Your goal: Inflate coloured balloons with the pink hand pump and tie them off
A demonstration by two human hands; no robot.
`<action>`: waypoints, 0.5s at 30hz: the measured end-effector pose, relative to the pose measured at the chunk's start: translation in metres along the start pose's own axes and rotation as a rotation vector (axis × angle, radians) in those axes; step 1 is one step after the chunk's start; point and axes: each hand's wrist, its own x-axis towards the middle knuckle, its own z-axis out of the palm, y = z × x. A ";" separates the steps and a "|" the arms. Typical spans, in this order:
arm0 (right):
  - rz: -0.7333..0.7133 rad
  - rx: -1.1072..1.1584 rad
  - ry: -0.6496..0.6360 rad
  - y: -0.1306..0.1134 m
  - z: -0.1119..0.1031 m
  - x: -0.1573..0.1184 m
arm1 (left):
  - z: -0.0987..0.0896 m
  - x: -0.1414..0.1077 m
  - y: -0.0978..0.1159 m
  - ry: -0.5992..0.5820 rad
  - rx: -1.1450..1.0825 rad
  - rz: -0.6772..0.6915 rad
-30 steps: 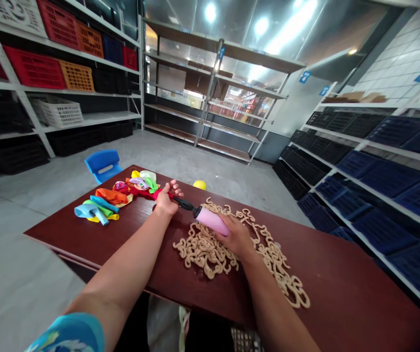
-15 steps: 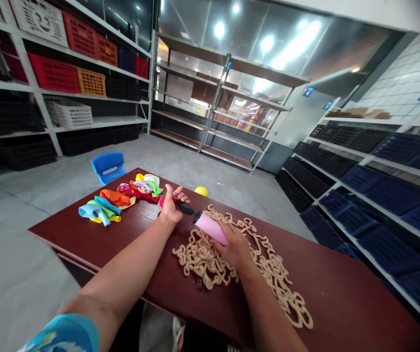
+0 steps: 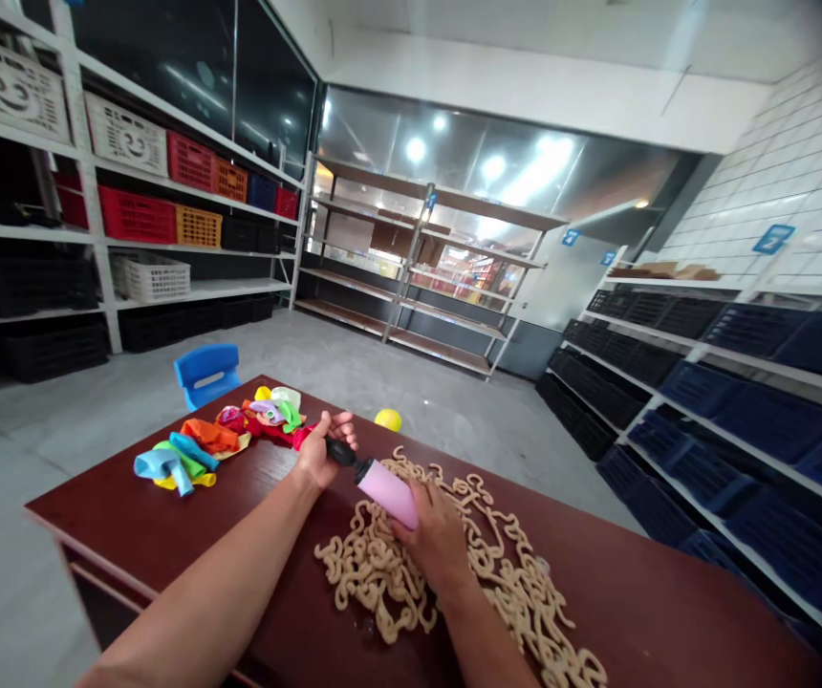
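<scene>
- A dark reddish-brown table (image 3: 655,612) fills the near part of the scene, both bare forearms reaching over it.
- Tan curly strands (image 3: 375,564) lie on it in a loose, tangled heap, spreading beneath the right forearm toward the near right.
- The right hand (image 3: 434,530) is closed around the near, right end of a pink pump (image 3: 386,492), which is held over the left part of the strands and slants toward the far left.
- The pump's black end (image 3: 341,452) reaches the left hand (image 3: 319,457), whose fingers are partly spread beside it; how firmly that hand grips, I cannot tell.
- Something red (image 3: 301,437) shows just left of the left hand, partly hidden.
- Left on the table lie limp balloons: blue, green and yellow ones (image 3: 176,462) nearer, an orange one (image 3: 210,435) just behind, and a mixed pile (image 3: 274,413) farther off.
- Past the table's far edge are a round yellow object (image 3: 388,419) and, to the left, a blue chair (image 3: 206,365).
- Crate-filled shelves stand left (image 3: 200,287) and right (image 3: 698,352); a metal rack (image 3: 421,272) stands farthest.
</scene>
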 end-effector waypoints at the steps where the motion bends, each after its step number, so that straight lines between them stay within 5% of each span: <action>1: 0.004 0.003 0.020 0.000 0.000 0.000 | 0.003 -0.003 -0.001 -0.008 0.036 0.025; 7: 0.038 0.085 0.045 0.004 -0.004 0.000 | 0.040 -0.013 -0.004 0.034 0.069 0.173; 15: 0.211 0.126 0.049 0.021 0.001 -0.002 | 0.098 -0.003 0.006 0.069 0.238 0.191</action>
